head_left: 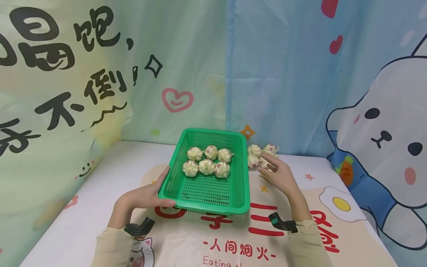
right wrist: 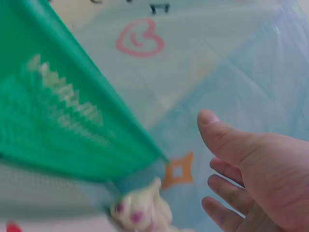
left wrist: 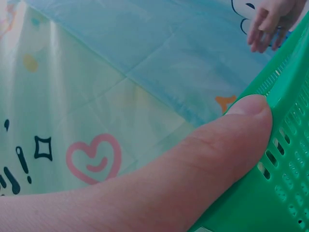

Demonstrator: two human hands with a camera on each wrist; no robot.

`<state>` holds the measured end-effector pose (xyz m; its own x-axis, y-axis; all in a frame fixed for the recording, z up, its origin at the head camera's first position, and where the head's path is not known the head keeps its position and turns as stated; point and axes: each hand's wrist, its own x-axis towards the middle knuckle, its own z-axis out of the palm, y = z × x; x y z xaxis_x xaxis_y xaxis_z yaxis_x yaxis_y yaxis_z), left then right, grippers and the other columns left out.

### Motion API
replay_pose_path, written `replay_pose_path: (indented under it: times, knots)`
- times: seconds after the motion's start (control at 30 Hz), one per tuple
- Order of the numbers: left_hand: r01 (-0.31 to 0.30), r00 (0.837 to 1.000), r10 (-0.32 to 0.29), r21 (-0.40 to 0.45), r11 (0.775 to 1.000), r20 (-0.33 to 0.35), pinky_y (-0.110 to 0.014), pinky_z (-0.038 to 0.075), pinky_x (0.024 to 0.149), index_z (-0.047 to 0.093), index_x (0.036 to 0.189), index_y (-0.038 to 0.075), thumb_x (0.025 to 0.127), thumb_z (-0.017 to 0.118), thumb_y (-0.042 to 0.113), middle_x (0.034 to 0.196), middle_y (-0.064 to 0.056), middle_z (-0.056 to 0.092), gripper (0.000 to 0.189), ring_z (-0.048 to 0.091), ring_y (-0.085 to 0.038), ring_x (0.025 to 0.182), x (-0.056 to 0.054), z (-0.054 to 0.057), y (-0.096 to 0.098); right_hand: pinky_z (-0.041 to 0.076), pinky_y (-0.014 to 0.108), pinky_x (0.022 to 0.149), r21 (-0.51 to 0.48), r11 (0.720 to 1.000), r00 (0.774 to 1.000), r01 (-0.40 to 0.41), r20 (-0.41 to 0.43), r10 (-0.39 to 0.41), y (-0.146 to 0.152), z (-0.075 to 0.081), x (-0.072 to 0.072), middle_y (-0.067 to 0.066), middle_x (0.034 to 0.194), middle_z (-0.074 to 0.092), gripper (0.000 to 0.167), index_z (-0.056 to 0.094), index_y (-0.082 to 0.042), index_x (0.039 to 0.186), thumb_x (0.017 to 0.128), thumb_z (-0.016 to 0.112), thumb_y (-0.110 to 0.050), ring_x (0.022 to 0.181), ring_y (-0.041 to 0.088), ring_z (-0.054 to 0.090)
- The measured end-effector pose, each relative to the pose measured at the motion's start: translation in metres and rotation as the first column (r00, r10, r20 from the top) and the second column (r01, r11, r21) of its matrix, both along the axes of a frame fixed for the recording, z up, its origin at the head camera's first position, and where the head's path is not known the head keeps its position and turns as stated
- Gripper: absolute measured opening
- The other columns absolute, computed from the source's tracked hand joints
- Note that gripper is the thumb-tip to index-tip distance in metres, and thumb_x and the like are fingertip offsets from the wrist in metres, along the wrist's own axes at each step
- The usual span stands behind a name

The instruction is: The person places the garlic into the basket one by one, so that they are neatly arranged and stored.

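A green plastic basket (head_left: 213, 204) with slotted walls is in the middle of the head view. Two rows of garlic bulbs (head_left: 207, 167), pale with purple marks, sit inside it. My left hand (head_left: 143, 194) grips the basket at its near left corner; in the left wrist view the thumb (left wrist: 236, 130) lies against the green rim. To the right of the basket, several more garlic bulbs (head_left: 254, 151) are bunched together. My right hand (head_left: 280, 174) is over the near side of this bunch, fingers apart and holding nothing. One bulb (right wrist: 142, 210) shows below the basket's corner in the right wrist view.
A white table with a printed cover (head_left: 240, 248) lies under everything. Behind it hangs a printed curtain (head_left: 267, 92) close to the basket's far edge. A dark wrist camera (head_left: 140, 227) is strapped to the left wrist, another (head_left: 281, 223) to the right.
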<state>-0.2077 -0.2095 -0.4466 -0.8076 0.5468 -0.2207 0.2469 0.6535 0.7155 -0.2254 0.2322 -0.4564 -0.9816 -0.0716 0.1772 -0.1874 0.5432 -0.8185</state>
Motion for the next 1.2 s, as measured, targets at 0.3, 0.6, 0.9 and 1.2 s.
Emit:
replay_pose_path:
  times: [0.3, 0.6, 0.9, 1.2]
  knots:
    - [0.002, 1.000, -0.003, 0.012, 1.000, 0.012, -0.051, 0.033, 0.105, -0.020, 0.150, 0.026, 0.082, 0.070, 0.047, 0.155, -0.020, 0.021, 0.115, 0.039, -0.029, 0.130, -0.001, -0.001, -0.002, 0.031, 0.050, 0.108, -0.011, 0.990, 0.989, 0.141, -0.038, -0.141, 0.040, -0.044, 0.004, 0.019, 0.149, 0.036, 0.061, 0.041, -0.003, 0.143, 0.093, 0.062, -0.030, 0.139, 0.037, 0.029]
    - [0.007, 1.000, -0.008, 0.017, 1.000, 0.018, -0.049, 0.034, 0.103, -0.020, 0.150, 0.028, 0.083, 0.070, 0.044, 0.146, -0.019, 0.038, 0.114, 0.047, -0.023, 0.119, -0.001, -0.001, -0.003, 0.024, 0.052, 0.112, -0.022, 0.977, 0.977, 0.210, 0.031, -0.209, 0.047, -0.071, -0.001, 0.019, 0.155, 0.024, 0.070, 0.029, -0.009, 0.150, 0.094, 0.058, -0.040, 0.143, 0.038, 0.020]
    - [0.019, 1.000, -0.020, 0.023, 1.000, 0.021, -0.049, 0.034, 0.103, -0.021, 0.150, 0.026, 0.083, 0.070, 0.045, 0.149, -0.022, 0.034, 0.114, 0.047, -0.024, 0.120, -0.002, -0.001, -0.001, 0.023, 0.050, 0.113, -0.036, 0.980, 0.978, 0.197, 0.072, -0.194, 0.054, -0.083, -0.001, 0.017, 0.155, 0.027, 0.071, 0.027, -0.008, 0.150, 0.095, 0.053, -0.043, 0.143, 0.036, 0.022]
    - [0.016, 1.000, -0.016, 0.018, 1.000, 0.017, -0.050, 0.033, 0.105, -0.020, 0.150, 0.024, 0.082, 0.070, 0.047, 0.152, -0.020, 0.027, 0.116, 0.044, -0.024, 0.123, -0.002, 0.000, 0.000, 0.030, 0.052, 0.109, -0.045, 0.968, 0.967, 0.246, 0.077, -0.243, 0.050, -0.080, 0.003, 0.020, 0.148, 0.037, 0.066, 0.031, -0.007, 0.148, 0.097, 0.047, -0.046, 0.135, 0.037, 0.036]
